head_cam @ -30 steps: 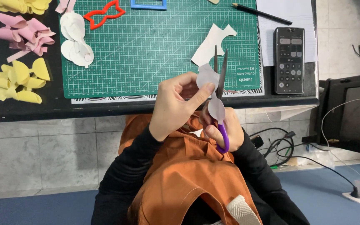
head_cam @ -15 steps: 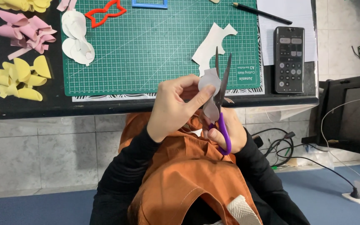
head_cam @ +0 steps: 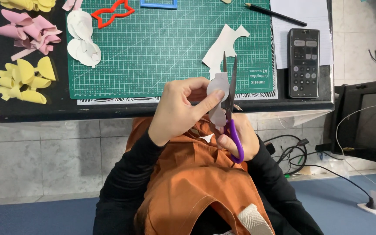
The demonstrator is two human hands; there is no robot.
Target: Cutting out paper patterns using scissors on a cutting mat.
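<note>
My left hand (head_cam: 179, 109) pinches a small white foam shape (head_cam: 218, 98) with rounded lobes, held over my lap just in front of the table edge. My right hand (head_cam: 240, 137) grips purple-handled scissors (head_cam: 230, 104), blades pointing up and nearly closed against the right side of the shape. A small white offcut (head_cam: 206, 138) lies on my orange apron (head_cam: 188, 174) below the hands.
A green cutting mat (head_cam: 153, 48) covers the black table (head_cam: 27, 106). On it lie a white foam scrap (head_cam: 223, 43), white cut pieces (head_cam: 83, 41), a red bow template (head_cam: 112, 12) and a blue frame (head_cam: 158, 4). Pink (head_cam: 27, 30) and yellow (head_cam: 22, 80) bows sit left; a phone (head_cam: 303, 62), pencil (head_cam: 275, 14) and paper right.
The scissor blades have closed further along the shape's edge, and the shape has been turned slightly in my left hand. Both hands stay over my lap.
</note>
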